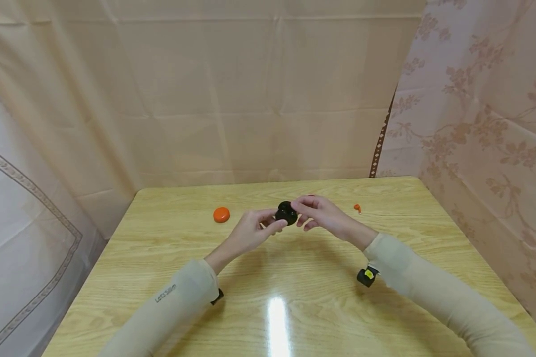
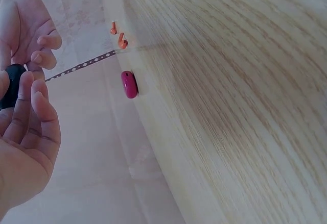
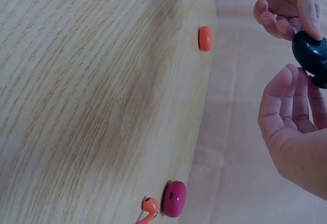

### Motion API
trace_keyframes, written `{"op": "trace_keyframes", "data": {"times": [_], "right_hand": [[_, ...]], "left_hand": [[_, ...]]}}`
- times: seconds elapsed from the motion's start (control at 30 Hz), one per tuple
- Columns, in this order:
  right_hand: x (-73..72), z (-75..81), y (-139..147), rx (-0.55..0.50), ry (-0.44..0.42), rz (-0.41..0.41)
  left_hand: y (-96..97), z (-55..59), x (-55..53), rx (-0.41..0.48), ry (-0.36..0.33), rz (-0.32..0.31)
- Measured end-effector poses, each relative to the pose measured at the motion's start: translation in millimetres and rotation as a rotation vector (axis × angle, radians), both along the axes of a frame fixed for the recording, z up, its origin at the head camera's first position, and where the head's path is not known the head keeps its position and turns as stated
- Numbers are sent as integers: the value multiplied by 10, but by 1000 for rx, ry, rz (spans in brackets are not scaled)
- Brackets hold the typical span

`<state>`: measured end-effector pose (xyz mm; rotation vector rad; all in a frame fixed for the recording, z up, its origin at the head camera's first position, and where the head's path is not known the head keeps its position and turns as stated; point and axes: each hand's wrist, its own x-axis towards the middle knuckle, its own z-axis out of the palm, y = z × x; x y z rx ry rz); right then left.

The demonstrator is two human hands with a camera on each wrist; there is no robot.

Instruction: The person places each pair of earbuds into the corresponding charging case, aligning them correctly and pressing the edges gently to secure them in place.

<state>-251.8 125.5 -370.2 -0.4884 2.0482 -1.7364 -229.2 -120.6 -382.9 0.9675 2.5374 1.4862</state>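
While a beige curtain (image 1: 250,94) hangs beyond the left hand (image 1: 250,230) and right hand (image 1: 323,215), a floral cloth (image 1: 487,104) drapes on the right-hand side and a white bordered cloth (image 1: 22,248) on the left. Wood-grain table (image 1: 321,307) beneath both hands. Pale left sleeve (image 1: 169,302), lettered, and pale right sleeve (image 1: 437,287) behind the hands.

Hands raised, drawn close together. Left: narrow grip, thumb on the near side of a glossy black earbud case (image 1: 287,214), fingers behind it. Right: thumb and fingertips pinch the case's upper edge; other fingers loosely bent. Case sits between the two hands, off the tabletop, two-lobed in outline; lid position cannot be told.

Black wrist camera (image 1: 366,276) under the right cuff. Orange rounded case (image 1: 221,214) on the table, left of the left hand. Magenta case (image 2: 130,84) beyond the right hand, mostly hidden by it from overhead. Two orange earbuds (image 2: 121,41) to the right of the right hand, near each other.
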Motion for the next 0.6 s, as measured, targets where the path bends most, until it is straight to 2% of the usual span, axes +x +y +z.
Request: {"op": "trace_keyframes", "data": {"times": [0.43, 0.6], "right_hand": [[-11, -62, 20, 23, 34, -7], [-10, -83, 29, 31, 48, -3]], "left_hand": [[41, -58, -29, -129, 233, 12], [55, -60, -29, -138, 244, 17]]}}
